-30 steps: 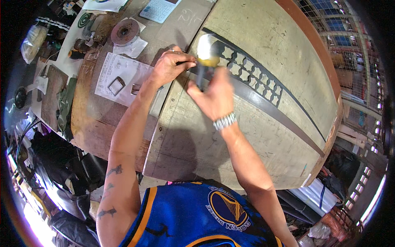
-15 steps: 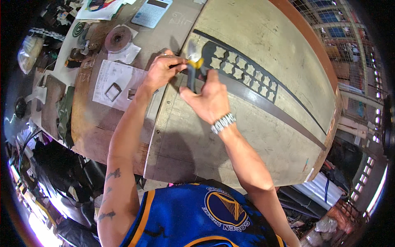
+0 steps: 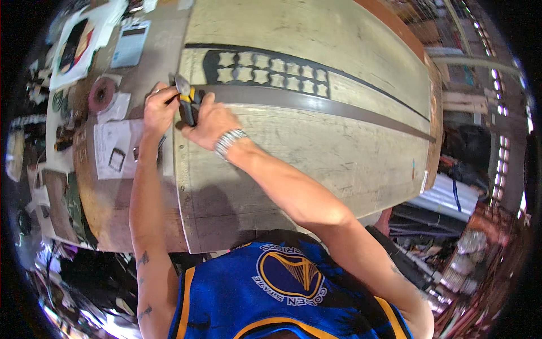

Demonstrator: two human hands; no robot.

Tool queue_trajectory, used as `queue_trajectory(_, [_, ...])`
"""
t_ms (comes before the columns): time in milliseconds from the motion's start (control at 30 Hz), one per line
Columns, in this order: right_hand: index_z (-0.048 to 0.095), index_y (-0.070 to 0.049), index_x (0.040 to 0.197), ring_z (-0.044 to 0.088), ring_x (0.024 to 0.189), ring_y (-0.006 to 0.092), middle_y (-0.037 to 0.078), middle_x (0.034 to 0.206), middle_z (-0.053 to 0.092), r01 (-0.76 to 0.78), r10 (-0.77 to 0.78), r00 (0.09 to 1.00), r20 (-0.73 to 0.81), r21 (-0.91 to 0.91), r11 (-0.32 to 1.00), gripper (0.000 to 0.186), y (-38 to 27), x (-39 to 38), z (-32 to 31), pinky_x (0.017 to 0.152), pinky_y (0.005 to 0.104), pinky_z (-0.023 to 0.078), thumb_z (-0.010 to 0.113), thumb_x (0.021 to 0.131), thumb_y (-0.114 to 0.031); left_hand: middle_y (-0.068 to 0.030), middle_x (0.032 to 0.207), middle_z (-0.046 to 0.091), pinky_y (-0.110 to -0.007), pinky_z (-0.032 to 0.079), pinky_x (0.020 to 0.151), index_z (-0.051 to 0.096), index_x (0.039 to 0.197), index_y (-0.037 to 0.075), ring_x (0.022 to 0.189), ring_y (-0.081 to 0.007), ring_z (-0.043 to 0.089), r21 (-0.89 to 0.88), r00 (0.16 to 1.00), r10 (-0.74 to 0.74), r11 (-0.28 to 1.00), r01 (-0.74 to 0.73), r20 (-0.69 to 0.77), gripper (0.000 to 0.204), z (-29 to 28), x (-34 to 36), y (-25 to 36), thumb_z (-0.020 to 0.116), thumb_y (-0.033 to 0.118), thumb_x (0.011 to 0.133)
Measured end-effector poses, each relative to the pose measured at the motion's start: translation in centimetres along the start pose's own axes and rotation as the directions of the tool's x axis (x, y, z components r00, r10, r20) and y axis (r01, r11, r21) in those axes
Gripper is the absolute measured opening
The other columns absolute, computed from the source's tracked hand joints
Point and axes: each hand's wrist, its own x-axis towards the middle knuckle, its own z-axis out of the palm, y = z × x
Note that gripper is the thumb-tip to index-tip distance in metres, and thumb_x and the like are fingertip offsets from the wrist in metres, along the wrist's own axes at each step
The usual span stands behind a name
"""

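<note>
My right hand is closed around pliers with black and yellow handles and metal jaws pointing away from me. Close to the jaws, the fingertips of my left hand pinch a small dark piece, mostly hidden by the fingers. A long grey strip lies across the board to the right; whether it joins the pinched piece cannot be made out. Beyond it rests a black sheet with rows of lobed cut-outs, and a thin dark strip curves along its far side.
Left of the pale board are a paper sheet with a rectangular metal frame, a tape roll and a light-blue calculator. Clear plastic rolls stand beyond the board's near right edge.
The whole view has turned, so the board, strips and both hands sit further left in the picture. My right hand keeps the pliers beside my left fingertips.
</note>
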Motion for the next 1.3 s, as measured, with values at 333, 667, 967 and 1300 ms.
queue_trajectory(333, [0.051,0.005,0.111,0.067,0.078,0.0478,0.028,0.082,0.067,-0.212,0.189,0.966,0.176,0.120,0.970,0.062,9.4,-11.5,-5.8,0.071,0.0519,0.055,0.075,0.069,-0.035,-0.0082,0.104,0.074,-0.030,0.053,0.089,0.071,0.115,-0.003,0.095,-0.0171,0.069,-0.061,0.866,-0.248,0.951,0.303,0.433,0.026,-1.5,2.8,0.7,0.066,0.011,0.094])
queue_trajectory(667, [0.056,0.001,0.113,0.068,0.081,0.0449,0.025,0.081,0.069,-0.436,0.430,0.899,0.076,0.084,0.896,0.060,18.8,-33.8,-11.3,0.074,0.0515,0.054,0.077,0.070,-0.036,-0.0256,0.115,0.069,-0.049,0.051,0.093,0.068,0.113,-0.003,0.111,-0.0383,0.066,0.844,0.909,-0.391,0.529,0.095,0.143,0.060,8.0,8.9,13.4,0.071,0.050,0.086])
queue_trajectory(967, [0.060,0.002,0.111,0.069,0.076,0.0401,0.021,0.077,0.069,-0.566,0.610,0.782,-0.125,0.268,0.780,0.064,24.8,-42.7,-14.3,0.072,0.0464,0.055,0.079,0.067,-0.041,-0.0069,0.080,0.066,-0.036,0.047,0.056,0.066,0.097,0.000,0.065,-0.0159,0.059,0.135,0.810,-0.566,0.824,0.550,0.154,0.018,4.6,13.1,0.6,0.073,0.015,0.088])
queue_trajectory(1300, [0.059,-0.002,0.110,0.063,0.071,0.0221,0.007,0.074,0.062,-0.497,0.583,0.811,-0.043,0.476,0.726,0.064,39.5,-55.6,-21.7,0.064,0.0372,0.051,0.086,0.068,-0.043,0.0025,0.073,0.036,-0.025,0.050,0.060,0.033,0.077,0.011,0.065,-0.0080,0.050,0.037,0.992,0.110,0.993,-0.113,0.065,0.039,21.1,3.7,35.9,0.066,0.014,0.097])
